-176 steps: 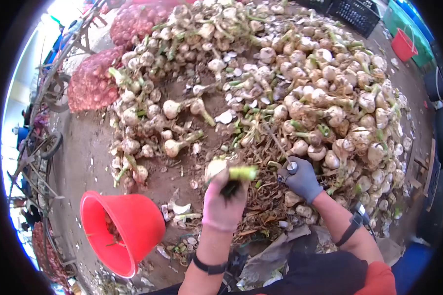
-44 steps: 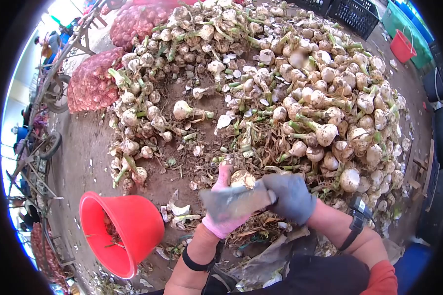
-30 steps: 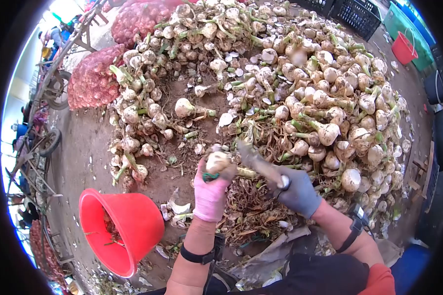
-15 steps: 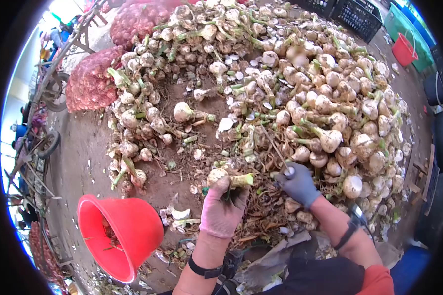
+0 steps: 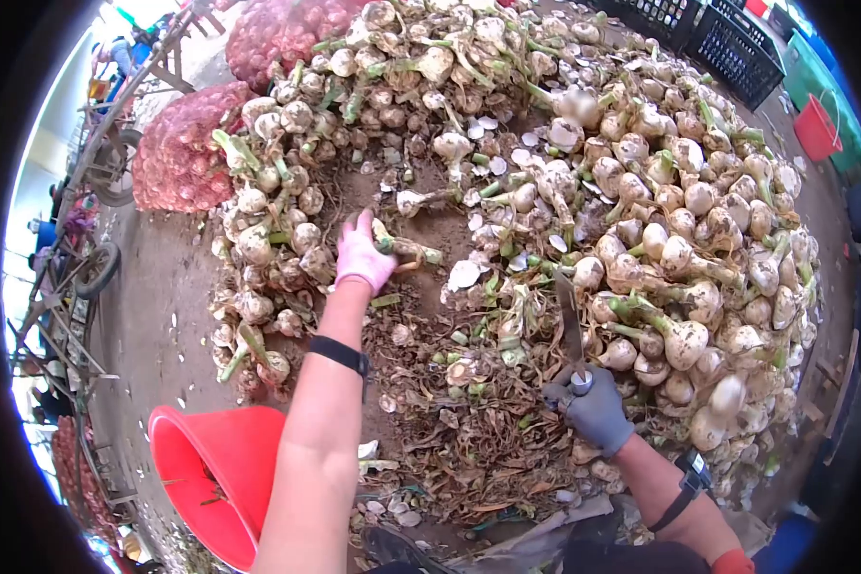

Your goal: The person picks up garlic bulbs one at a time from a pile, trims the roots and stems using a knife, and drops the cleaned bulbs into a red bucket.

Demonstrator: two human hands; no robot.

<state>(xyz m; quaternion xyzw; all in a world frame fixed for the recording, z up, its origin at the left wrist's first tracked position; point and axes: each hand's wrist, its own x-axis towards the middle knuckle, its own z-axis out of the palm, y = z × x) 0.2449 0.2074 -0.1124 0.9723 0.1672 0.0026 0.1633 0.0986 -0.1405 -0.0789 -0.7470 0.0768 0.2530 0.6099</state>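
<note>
My left hand (image 5: 366,256), in a pink glove, is closed over a garlic bulb (image 5: 383,235) on the dirt floor. The hand hides most of the bulb, and its cut stem points right. My right hand (image 5: 595,409), in a grey glove, is wrapped round the handle of a knife (image 5: 570,320), its blade pointing up and away. Beside the knife lies a big heap of garlic bulbs (image 5: 679,258) with short stems. One whitish bulb (image 5: 727,395) over the heap's near side is blurred. Dry leaf and root scraps (image 5: 478,430) cover the ground between my arms.
A red bucket (image 5: 234,450), tipped toward the left, stands by my left forearm. Filled mesh sacks (image 5: 187,148) lie at far left near a cart's wheel (image 5: 98,270). Black crates (image 5: 734,53) and a small red bucket (image 5: 817,129) are at far right.
My left hand has let go of the bulb it held and reached forward onto another. My right hand keeps the knife, its blade now more upright. The view has shifted slightly.
</note>
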